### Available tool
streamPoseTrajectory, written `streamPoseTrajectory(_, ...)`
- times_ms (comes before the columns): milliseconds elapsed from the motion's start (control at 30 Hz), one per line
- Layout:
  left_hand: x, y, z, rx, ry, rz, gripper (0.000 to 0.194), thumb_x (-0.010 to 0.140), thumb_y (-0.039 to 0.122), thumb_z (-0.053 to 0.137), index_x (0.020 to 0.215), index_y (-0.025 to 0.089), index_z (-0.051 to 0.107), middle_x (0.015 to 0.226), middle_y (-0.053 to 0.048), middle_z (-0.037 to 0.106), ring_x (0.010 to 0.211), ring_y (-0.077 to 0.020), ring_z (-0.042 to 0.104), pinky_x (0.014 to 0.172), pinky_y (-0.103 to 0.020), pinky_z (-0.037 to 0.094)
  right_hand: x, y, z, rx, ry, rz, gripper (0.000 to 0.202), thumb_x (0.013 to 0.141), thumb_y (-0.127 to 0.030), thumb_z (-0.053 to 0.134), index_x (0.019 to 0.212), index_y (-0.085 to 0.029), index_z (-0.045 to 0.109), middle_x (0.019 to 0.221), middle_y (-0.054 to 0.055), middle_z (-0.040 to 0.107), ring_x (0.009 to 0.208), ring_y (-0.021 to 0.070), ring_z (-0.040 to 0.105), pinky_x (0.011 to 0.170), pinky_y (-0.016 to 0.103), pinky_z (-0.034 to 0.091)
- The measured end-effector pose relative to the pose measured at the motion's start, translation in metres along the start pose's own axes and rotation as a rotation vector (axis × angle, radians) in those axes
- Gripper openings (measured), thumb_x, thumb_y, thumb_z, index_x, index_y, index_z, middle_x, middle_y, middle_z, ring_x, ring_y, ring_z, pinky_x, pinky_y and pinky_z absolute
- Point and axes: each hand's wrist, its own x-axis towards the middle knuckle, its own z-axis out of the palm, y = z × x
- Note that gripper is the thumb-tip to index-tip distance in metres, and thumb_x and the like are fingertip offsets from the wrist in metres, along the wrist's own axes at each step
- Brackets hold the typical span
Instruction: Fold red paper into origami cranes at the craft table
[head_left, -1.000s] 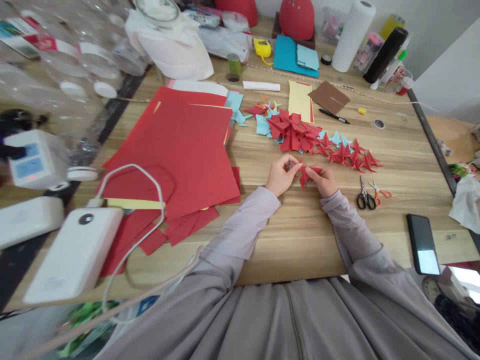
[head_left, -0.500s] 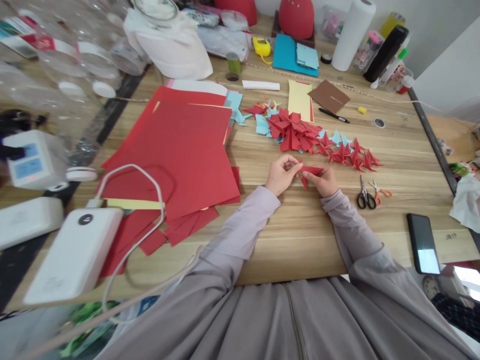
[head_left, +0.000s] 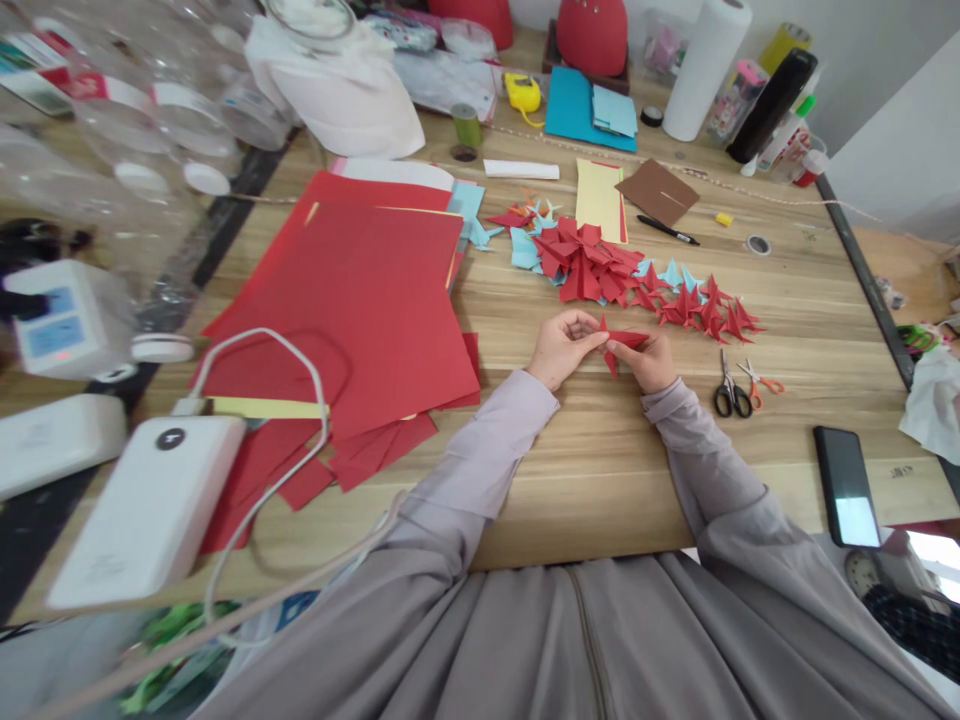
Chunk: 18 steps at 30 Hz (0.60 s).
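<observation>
Between my two hands, above the wooden table, is a red origami paper crane [head_left: 627, 339] with pointed ends. My left hand [head_left: 559, 348] pinches its left side between thumb and fingers. On the other side, my right hand [head_left: 651, 362] is closed on the folded paper, thumb on top. Part of the crane is hidden by the fingers. Just beyond lies a pile of red folded paper pieces [head_left: 585, 262], with smaller red paper cranes [head_left: 701, 308] and light blue ones [head_left: 673, 274] to its right.
A stack of red paper sheets [head_left: 375, 310] covers the left side. Black scissors [head_left: 731, 392] and orange scissors [head_left: 761, 382] lie right of my hands. A phone [head_left: 846, 487] is at the right edge. A white power bank [head_left: 150, 508] with a cable sits front left.
The crane has turned slightly, so its upper point stands out more between my hands. My left hand has shifted a little; the things on the table have stayed put.
</observation>
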Motion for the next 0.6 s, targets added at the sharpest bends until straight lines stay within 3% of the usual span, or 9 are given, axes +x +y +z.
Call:
streamPoseTrajectory(433,0.0012,0.0014,-0.001,-0.028,-0.052,-0.059,0.027,0.058,0.026,0.077,0.072,0.015,0.056,0.048,0.006,0.054,0.038,-0.0066,0.047,0.042,-0.021,0.039,-0.0017,-0.0031,-0.0011,-0.027,-0.023,-0.006,0.031,0.062,-0.046,0.073,0.061,-0.016,0.065,0.053,-0.001,0.059,0.049,0.0095,0.048,0.047,0.023,0.04)
streamPoseTrajectory(600,0.0002,0.0016,0.0,0.007,-0.012,-0.042,0.032,0.058,0.022,0.077,0.078,0.016,0.053,0.047,0.009,0.05,0.034,-0.004,0.041,0.036,-0.018,0.031,-0.0024,-0.0036,0.0005,-0.007,-0.033,0.005,0.031,0.062,-0.044,0.073,0.061,-0.015,0.064,0.05,-0.002,0.057,0.047,0.0085,0.046,0.046,0.022,0.039)
